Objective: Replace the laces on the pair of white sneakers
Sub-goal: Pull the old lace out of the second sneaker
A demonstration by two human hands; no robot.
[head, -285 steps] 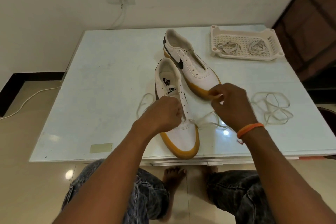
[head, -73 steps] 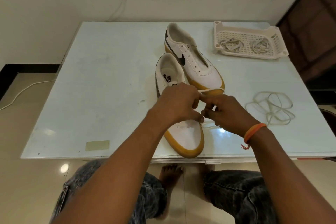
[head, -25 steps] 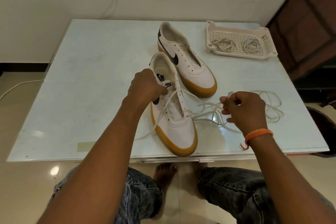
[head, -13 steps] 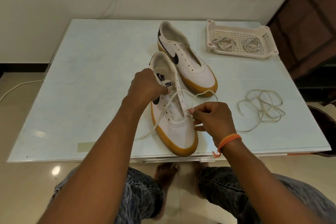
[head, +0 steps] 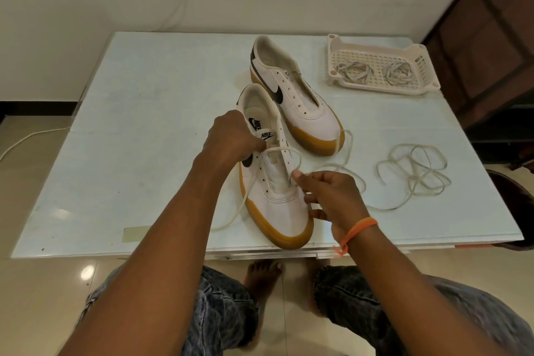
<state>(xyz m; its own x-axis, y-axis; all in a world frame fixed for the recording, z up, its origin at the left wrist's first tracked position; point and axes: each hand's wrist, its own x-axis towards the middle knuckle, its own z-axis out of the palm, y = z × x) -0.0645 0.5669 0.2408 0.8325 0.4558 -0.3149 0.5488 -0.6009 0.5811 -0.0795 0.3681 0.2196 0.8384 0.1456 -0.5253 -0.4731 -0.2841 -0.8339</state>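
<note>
Two white sneakers with tan soles stand on the table. The near sneaker (head: 277, 205) carries a cream lace (head: 289, 150) that loops across its eyelets; one end trails left and toward the table's front edge, the other lies to the right. My left hand (head: 231, 139) grips the near sneaker at its tongue and collar. My right hand (head: 329, 196) pinches the lace beside the lower right eyelets. The far sneaker (head: 300, 104) has bare eyelets.
A loose tangled lace (head: 413, 173) lies on the table (head: 144, 130) to the right. A cream plastic basket (head: 378, 69) at the back right holds two bundled laces. A strip of tape sits near the front edge. My knees and bare feet are below the table.
My right hand moved back from the right of the table to the near sneaker's right eyelets, where it stays pinching the lace. My left hand kept its hold on the sneaker.
</note>
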